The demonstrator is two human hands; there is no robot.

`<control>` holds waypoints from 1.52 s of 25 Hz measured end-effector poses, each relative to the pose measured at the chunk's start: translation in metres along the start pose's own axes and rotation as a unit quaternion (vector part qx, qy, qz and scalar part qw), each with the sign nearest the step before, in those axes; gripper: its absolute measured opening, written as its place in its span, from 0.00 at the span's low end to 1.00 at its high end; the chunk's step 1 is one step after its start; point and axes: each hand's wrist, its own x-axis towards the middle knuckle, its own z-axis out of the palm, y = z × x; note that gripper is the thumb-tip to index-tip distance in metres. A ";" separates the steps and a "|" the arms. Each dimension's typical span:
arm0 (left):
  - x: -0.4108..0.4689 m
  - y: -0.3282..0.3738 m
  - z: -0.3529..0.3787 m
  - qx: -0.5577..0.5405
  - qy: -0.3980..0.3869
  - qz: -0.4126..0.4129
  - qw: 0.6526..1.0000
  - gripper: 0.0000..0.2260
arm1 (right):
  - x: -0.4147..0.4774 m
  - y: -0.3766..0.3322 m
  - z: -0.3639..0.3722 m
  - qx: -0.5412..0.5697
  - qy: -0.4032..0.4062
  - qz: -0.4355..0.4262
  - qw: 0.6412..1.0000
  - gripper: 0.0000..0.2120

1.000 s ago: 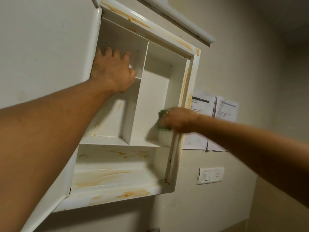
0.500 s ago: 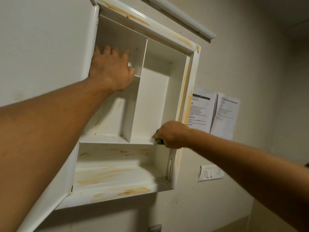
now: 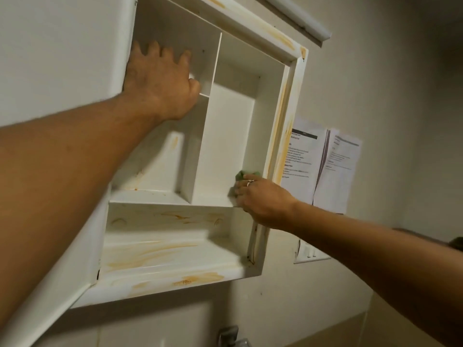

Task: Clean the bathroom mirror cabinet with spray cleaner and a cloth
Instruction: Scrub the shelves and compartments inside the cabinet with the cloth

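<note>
Closest in, the left forearm crosses the cabinet's left side and hides much of the left compartments. Low down, a metal fitting (image 3: 229, 334) shows below the cabinet (image 3: 288, 108), whose bottom ledge (image 3: 175, 279) is streaked orange. The left hand (image 3: 160, 81) lies flat in the upper left compartment, its fingers (image 3: 152, 50) straight, spread and holding nothing. Just right of its thumb stand a small shelf (image 3: 204, 95) and the upright divider (image 3: 215, 71). The right hand (image 3: 263, 196) curls its fingers over a green cloth (image 3: 241, 176), pressing it into the tall right compartment's lower right corner. The cloth bulges above the fingertips. Beyond those knuckles papers (image 3: 320, 166) hang on the wall, with a switch plate (image 3: 310, 254) below them and a light fitting (image 3: 300, 21) high above.
</note>
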 end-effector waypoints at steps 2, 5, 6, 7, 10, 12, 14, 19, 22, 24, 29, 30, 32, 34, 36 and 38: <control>0.000 -0.001 0.000 -0.004 -0.002 -0.006 1.000 0.34 | -0.001 -0.005 -0.011 0.115 -0.035 0.050 0.992 0.17; 0.000 0.001 -0.001 -0.014 -0.008 0.000 1.000 0.31 | 0.012 0.027 -0.048 0.269 -0.031 0.128 0.954 0.14; 0.000 0.000 -0.001 -0.012 -0.006 -0.004 1.000 0.30 | 0.017 0.037 -0.060 0.252 0.033 0.146 0.956 0.14; 0.001 -0.001 0.000 -0.011 -0.008 -0.006 1.000 0.30 | 0.022 0.042 -0.066 0.196 0.112 0.142 0.964 0.14; 0.002 0.000 0.000 -0.004 -0.014 -0.007 1.000 0.29 | 0.019 0.024 -0.038 0.083 0.091 0.070 0.990 0.15; 0.002 0.001 -0.003 -0.004 -0.015 -0.003 1.000 0.29 | 0.006 0.002 -0.018 0.082 -0.009 0.051 0.995 0.15; -0.001 0.002 -0.003 -0.012 -0.020 -0.007 1.000 0.29 | 0.007 -0.002 -0.022 0.130 -0.053 0.090 0.986 0.14; 0.000 0.002 -0.007 -0.017 -0.031 -0.005 0.999 0.29 | 0.019 0.000 -0.055 0.484 -0.065 0.258 0.834 0.13; 0.001 0.001 -0.003 -0.009 -0.025 -0.012 1.000 0.29 | 0.011 0.034 -0.063 0.569 0.016 0.321 0.757 0.13; 0.003 0.000 -0.001 -0.003 -0.020 -0.011 1.000 0.29 | 0.013 0.037 -0.063 0.450 0.076 0.275 0.847 0.12; 0.001 0.001 -0.002 -0.003 -0.024 -0.005 1.000 0.29 | 0.017 -0.044 -0.033 0.448 0.024 0.303 0.841 0.11; 0.000 0.002 -0.002 -0.006 -0.031 -0.006 0.999 0.29 | 0.021 -0.047 -0.032 0.474 0.036 0.343 0.810 0.12; -0.003 0.004 -0.001 -0.007 -0.033 -0.005 0.999 0.28 | 0.030 -0.048 -0.041 0.539 0.051 0.391 0.744 0.12; -0.002 0.003 -0.003 -0.004 -0.029 -0.008 1.000 0.28 | 0.041 -0.046 -0.059 0.656 0.058 0.383 0.647 0.12; -0.001 0.003 -0.005 -0.006 -0.033 -0.011 0.999 0.28 | 0.049 -0.038 -0.077 0.766 0.062 0.342 0.541 0.13; 0.000 0.003 -0.005 0.000 -0.035 -0.008 0.999 0.28 | 0.049 -0.018 -0.088 0.733 0.142 0.346 0.567 0.13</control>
